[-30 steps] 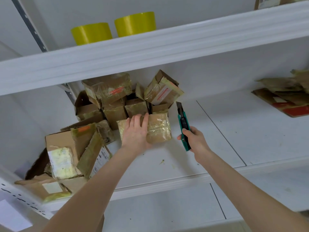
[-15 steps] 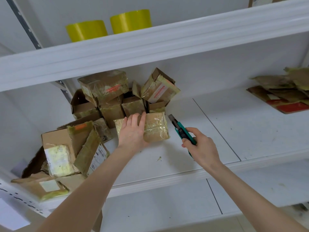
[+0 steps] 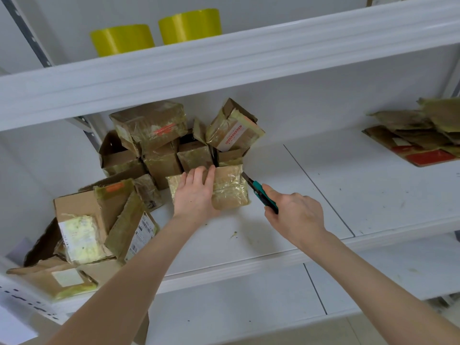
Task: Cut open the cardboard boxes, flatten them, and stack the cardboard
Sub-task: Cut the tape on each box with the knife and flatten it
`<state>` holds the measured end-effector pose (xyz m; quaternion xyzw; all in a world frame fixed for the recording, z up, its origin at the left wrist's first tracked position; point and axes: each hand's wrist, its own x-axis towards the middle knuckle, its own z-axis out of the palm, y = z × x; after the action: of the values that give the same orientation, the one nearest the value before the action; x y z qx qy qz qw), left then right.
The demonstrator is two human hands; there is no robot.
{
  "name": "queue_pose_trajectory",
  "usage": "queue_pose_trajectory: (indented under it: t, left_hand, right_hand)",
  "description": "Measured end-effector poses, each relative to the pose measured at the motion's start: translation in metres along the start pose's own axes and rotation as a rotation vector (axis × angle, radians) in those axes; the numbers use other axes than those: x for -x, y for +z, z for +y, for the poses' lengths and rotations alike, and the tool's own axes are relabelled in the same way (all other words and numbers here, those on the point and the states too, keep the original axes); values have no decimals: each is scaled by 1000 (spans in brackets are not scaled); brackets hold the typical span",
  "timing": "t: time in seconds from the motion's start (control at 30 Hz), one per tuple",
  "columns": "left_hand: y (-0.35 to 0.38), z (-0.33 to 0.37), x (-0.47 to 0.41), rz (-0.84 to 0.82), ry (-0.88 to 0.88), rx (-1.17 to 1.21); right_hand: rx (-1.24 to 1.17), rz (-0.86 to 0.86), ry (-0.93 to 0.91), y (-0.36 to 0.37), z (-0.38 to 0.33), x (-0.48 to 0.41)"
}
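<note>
Blade against cardboard is the relation that counts in the head view: the teal utility knife (image 3: 261, 194), gripped in the right hand (image 3: 296, 215) with fingers curled tight around its handle, points up and to the left, its dark tip touching or just beside the right end of the small taped box (image 3: 230, 189). That box lies on the white shelf (image 3: 323, 195) with its long axis running left to right, so a cut would likely start at the end nearest the knife. The left hand (image 3: 195, 195) lies flat over the box's left half, fingers spread loosely and hooked over its far edge, pinning it down; it is the closer hand to the box. Behind and left sits a heap of uncut boxes (image 3: 149, 145), and flattened cardboard (image 3: 420, 135) is stacked far right on the same shelf. Labels show red stamped characters and barcodes, too blurred to read.
</note>
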<state>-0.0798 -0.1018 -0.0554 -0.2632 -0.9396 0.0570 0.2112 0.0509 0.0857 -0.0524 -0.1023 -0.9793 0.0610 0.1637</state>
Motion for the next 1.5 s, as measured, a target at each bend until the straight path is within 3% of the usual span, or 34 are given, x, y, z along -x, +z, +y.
queue_pose_trajectory:
  t: [0.67, 0.77, 0.87, 0.93, 1.03, 1.1, 1.23, 1.33, 1.5]
  left_hand:
    - [1, 3, -5, -32, -44, -66]
    - [-6, 7, -8, -35, -128, -82]
    - [-17, 16, -14, 10, -229, -80]
    - [-24, 28, -18, 9, -288, -41]
    - [-35, 43, -21, -21, -333, 40]
    - [-41, 44, -22, -1, -319, 185]
    - [-54, 30, -32, 88, -432, 704]
    - [-61, 19, -38, 205, -439, 693]
    - [-48, 5, -36, 118, -374, 577]
  right_hand:
    - [-53, -80, 64, 2, 4, 25]
    - [-421, -38, 264, 6, 6, 25]
    - [-1288, -55, 522, 11, -4, 11]
    - [-1699, -162, 631, 15, -16, -3]
    - [-1940, -157, 655, 18, -29, -28]
    - [-1955, -110, 650, 16, -30, -43]
    - [-1777, -75, 612, 6, -27, -65]
    - [-1639, -85, 525, -3, -33, -83]
    - [-1441, -138, 439, -5, -39, -93]
